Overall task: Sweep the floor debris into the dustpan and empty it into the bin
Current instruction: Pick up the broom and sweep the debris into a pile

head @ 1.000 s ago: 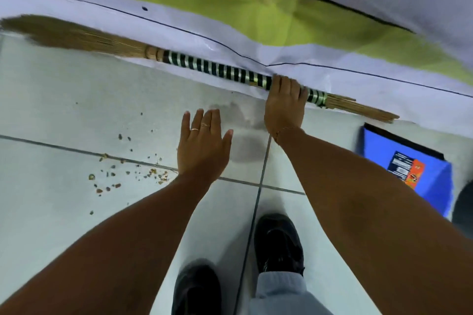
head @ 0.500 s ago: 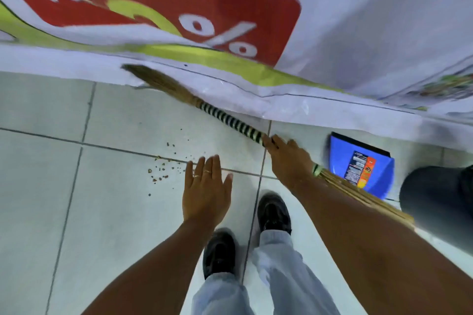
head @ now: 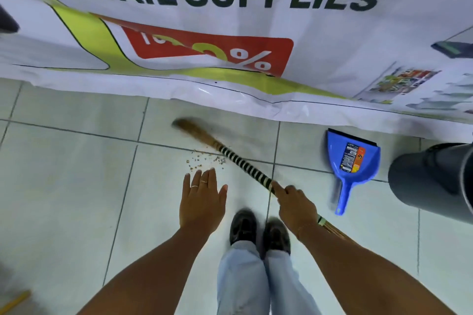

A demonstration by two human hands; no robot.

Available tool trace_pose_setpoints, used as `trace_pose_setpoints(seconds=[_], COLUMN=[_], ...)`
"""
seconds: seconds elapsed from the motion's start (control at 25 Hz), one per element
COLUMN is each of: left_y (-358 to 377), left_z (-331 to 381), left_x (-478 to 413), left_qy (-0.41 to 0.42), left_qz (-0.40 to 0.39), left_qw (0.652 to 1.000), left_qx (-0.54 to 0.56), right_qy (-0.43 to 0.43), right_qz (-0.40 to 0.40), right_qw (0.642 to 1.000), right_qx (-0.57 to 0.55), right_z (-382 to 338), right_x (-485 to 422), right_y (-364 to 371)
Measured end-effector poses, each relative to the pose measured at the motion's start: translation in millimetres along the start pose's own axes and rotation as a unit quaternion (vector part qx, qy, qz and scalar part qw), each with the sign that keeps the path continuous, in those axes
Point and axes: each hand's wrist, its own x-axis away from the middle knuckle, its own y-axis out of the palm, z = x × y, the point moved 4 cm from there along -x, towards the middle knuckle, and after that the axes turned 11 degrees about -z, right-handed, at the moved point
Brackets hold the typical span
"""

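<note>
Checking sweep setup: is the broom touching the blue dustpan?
Apart. The head view shows bare floor tile between the broom, held in the right hand, and the blue dustpan lying to its right.

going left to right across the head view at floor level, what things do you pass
left hand → debris → broom → right hand → dustpan → bin. The debris sits above the left hand and partly shares its span, so those two are close in order.
</note>
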Motion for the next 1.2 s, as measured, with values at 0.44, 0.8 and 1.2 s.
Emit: trace_pose_setpoints(seconds=[0.44,0.8,1.2], left_y=[45,89,88], left_z=[47,1,-38], left_x=[95,148,158], left_qy=[0.027,-0.013,-0.025], left_qz=[0.01,0.016,0.018], left_qw=[0.996,0.996,0.995], left_qx=[0.084,0.081,0.094], right_qy=[0.057,0.014,0.126], right_qz=[-0.086,0.005,-0.084], right_qw=[0.987,0.985,0.975], right_qx=[-0.123,-0.172,-0.164], right_z=[-3,-21,-48], right_x=[51,104,121], right_y=[58,116,164])
